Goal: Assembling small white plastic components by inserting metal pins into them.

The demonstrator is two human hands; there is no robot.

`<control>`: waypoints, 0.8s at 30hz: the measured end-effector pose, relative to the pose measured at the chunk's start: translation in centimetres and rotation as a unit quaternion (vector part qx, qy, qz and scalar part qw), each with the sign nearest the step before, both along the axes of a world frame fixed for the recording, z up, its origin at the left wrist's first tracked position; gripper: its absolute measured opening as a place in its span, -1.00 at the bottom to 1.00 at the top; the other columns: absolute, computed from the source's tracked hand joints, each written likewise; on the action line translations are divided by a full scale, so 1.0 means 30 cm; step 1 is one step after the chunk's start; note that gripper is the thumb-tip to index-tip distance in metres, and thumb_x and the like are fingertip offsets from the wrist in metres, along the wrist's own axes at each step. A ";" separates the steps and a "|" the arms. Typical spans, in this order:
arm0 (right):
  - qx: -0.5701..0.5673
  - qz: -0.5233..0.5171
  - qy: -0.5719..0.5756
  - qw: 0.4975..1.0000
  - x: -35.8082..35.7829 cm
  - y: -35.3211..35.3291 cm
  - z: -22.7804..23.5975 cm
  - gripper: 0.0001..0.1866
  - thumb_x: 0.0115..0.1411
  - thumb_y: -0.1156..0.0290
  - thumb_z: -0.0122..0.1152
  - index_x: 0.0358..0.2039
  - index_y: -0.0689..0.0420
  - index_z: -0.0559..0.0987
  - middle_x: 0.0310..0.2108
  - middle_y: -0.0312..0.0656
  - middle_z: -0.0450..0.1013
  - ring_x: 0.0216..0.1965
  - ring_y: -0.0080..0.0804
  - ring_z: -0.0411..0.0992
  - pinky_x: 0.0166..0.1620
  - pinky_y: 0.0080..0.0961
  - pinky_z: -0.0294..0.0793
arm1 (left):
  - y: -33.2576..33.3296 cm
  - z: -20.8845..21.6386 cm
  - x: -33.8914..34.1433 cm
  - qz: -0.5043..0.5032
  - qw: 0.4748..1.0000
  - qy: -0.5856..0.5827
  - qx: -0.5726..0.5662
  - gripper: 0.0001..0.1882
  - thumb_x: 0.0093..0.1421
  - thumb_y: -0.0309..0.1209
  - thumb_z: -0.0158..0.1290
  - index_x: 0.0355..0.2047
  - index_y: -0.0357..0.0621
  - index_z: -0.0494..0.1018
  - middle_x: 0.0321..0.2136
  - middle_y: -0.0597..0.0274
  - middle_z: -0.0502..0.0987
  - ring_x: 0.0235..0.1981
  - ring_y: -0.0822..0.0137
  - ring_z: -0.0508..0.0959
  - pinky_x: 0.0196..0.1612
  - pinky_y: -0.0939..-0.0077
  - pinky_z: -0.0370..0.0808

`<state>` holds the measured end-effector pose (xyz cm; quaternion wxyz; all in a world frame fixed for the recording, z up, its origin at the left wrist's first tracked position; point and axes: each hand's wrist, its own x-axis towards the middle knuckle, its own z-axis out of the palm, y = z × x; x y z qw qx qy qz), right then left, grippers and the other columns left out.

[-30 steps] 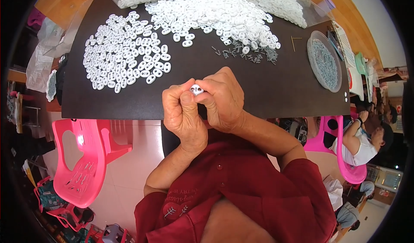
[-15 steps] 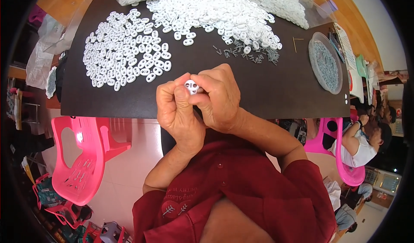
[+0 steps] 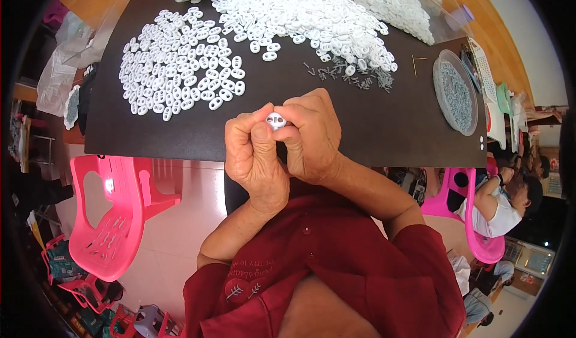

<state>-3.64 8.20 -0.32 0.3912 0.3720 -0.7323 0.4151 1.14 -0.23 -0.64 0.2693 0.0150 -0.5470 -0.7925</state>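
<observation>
Close to the table's near edge, both my hands meet around a small white oval plastic piece [image 3: 276, 121] with holes in its face. My left hand [image 3: 255, 158] pinches it from the left, thumb upright against it. My right hand [image 3: 315, 134] grips its other side between thumb and curled forefinger. Fingertips cover the piece's edges and underside. Beyond my left hand, many similar white pieces [image 3: 180, 74] lie spread out, mostly in one layer. A bigger heap of white pieces [image 3: 306, 17] sits farther back, with small grey spring-like bits [image 3: 372, 80] scattered at its front.
A round clear tub [image 3: 437, 77] of grey bits stands at the right of the dark table [image 3: 396, 134]. Near it lies a thin bent brass-coloured pin [image 3: 414, 66]. Clear bags [image 3: 393, 8] of white pieces line the back. Pink chairs [image 3: 108, 218] flank the table; a person [image 3: 495, 209] sits at right.
The whole view has shifted slightly. My hands keep hold of the white piece, whose face now shows at a slightly different angle.
</observation>
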 end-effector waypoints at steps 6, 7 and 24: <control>0.000 -0.007 0.000 1.000 0.003 -0.019 -0.007 -0.69 -0.12 0.56 0.23 -0.31 0.28 0.40 -0.50 -0.11 0.30 -0.56 -0.25 0.24 -0.51 -0.39 0.23 | 0.007 -0.008 -0.007 0.044 0.999 -0.003 -0.013 -0.81 0.30 -0.42 -0.11 -0.25 -0.31 0.41 -0.41 0.38 0.31 -0.41 0.60 0.27 -0.32 0.72 0.27; -0.003 -0.006 0.004 1.000 0.001 -0.024 -0.010 -0.70 -0.11 0.57 0.23 -0.32 0.28 0.40 -0.50 -0.12 0.30 -0.57 -0.26 0.24 -0.52 -0.39 0.22 | 0.006 -0.008 -0.007 0.045 0.999 -0.003 -0.013 -0.81 0.30 -0.42 -0.11 -0.25 -0.31 0.41 -0.41 0.38 0.31 -0.41 0.60 0.27 -0.32 0.72 0.27; -0.032 -0.019 -0.170 0.985 0.003 0.085 0.064 -0.79 -0.11 0.63 0.23 -0.38 0.19 0.51 -0.43 -0.19 0.43 -0.46 -0.30 0.34 -0.37 -0.46 0.34 | 0.022 0.029 -0.011 -0.063 0.996 -0.062 0.003 -0.70 0.28 -0.46 -0.14 -0.05 -0.42 0.35 -0.21 0.11 0.49 -0.30 0.47 0.45 -0.21 0.64 0.40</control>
